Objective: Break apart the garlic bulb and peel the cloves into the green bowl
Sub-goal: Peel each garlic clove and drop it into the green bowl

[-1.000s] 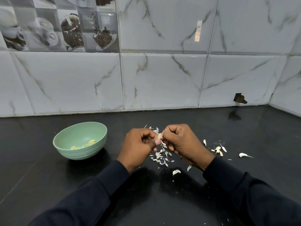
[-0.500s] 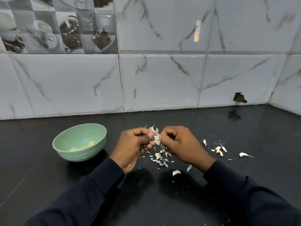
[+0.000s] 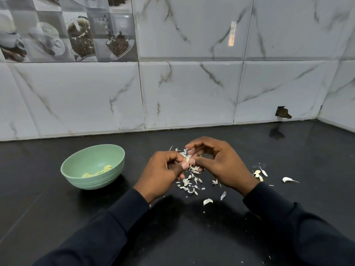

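I read this as the peeling step, mid-clove: both hands are up over the counter [image 3: 57, 217], just right of the bowl [image 3: 96, 181], working one clove [image 3: 187, 159] between them. The left hand [image 3: 163, 173] has its fingers curled in, thumb and forefinger pinching the clove's near end. The right hand [image 3: 222, 166] pinches it from the other side with the thumb, while its forefinger arches over the top and picks at the skin. Fingertips hide most of the clove, so I cannot tell how much skin is left on it. Skins [image 3: 189, 182] lie scattered on the counter right under the hands, and a few peeled cloves [image 3: 99, 171] sit in the bowl. Next, I judge, the last skin must come off, then the bare clove goes across into the bowl. After that, the loose clove [image 3: 287, 179] well off to the right wants picking up.
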